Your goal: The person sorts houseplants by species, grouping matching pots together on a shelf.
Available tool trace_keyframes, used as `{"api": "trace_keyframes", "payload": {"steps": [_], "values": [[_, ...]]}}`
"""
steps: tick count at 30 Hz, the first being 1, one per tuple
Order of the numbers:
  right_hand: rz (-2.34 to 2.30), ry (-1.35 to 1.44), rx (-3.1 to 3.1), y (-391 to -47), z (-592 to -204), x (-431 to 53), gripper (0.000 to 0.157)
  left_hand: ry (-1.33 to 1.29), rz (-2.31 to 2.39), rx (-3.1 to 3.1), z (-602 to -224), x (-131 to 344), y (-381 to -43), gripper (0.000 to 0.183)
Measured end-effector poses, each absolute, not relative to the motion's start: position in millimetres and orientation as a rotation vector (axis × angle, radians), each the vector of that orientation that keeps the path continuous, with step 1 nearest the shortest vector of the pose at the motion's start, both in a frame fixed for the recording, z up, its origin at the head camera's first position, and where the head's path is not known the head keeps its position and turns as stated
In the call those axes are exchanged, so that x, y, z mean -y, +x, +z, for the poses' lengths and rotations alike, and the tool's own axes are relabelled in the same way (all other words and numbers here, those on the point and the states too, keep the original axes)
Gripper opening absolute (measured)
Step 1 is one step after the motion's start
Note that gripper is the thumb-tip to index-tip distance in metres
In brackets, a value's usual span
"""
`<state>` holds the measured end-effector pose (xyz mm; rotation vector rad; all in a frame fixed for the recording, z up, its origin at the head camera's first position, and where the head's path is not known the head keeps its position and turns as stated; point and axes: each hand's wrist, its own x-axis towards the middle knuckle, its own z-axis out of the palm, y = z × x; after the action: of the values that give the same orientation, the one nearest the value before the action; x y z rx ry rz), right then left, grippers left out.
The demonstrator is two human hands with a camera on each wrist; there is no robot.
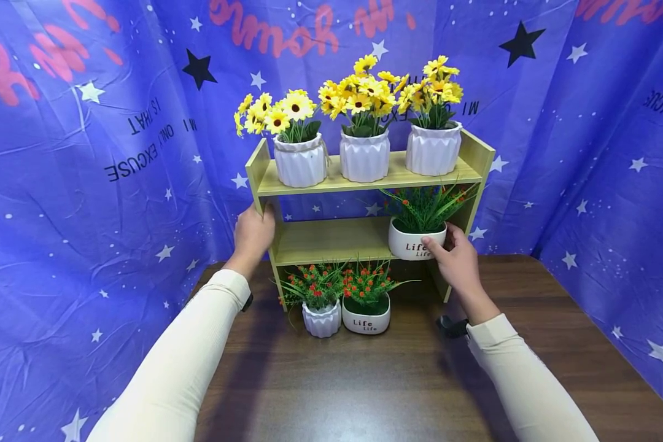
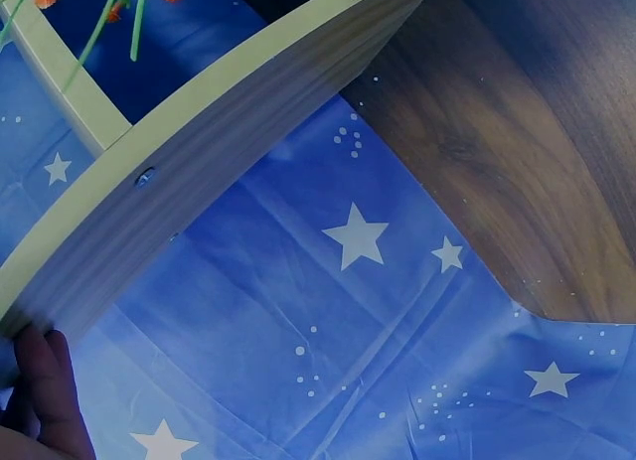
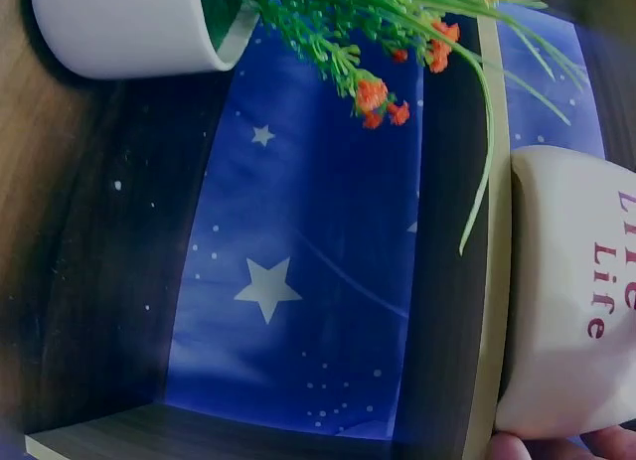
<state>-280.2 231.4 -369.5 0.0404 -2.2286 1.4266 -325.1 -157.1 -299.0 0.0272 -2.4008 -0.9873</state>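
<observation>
My right hand [image 1: 460, 261] grips a white oval planter [image 1: 406, 244] marked "Life", thumb on its front and fingers at its right end. Grass and small orange flowers [image 1: 428, 205] fill it. The planter is at the right front edge of the middle shelf board [image 1: 331, 239]; the right wrist view shows its base [image 3: 515, 311] against that board's edge. On the left, my left hand [image 1: 254, 233] holds the side panel of the wooden shelf [image 1: 258, 166] below the top board. Its fingers [image 2: 55, 390] lie against the panel's outer face in the left wrist view.
Three white pots with yellow flowers [image 1: 364, 156] line the top board. Below, a ribbed white pot [image 1: 321, 320] and another oval "Life" planter [image 1: 366, 322] stand on the brown table [image 1: 331, 393]. A blue starry curtain [image 1: 160, 153] surrounds the table's back and sides.
</observation>
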Motion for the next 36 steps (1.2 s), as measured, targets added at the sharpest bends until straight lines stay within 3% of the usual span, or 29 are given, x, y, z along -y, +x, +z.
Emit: {"api": "trace_keyframes", "payload": {"steps": [22,36], "values": [[1.353,0.080,2.341,-316,-359,-236,0.068,0.039,-0.976,2.402,-300,157,-326,0.039],[1.343,0.103,2.338,-314,-359,-238,0.068,0.034,-0.981,2.402,-299,156,-325,0.038]]}}
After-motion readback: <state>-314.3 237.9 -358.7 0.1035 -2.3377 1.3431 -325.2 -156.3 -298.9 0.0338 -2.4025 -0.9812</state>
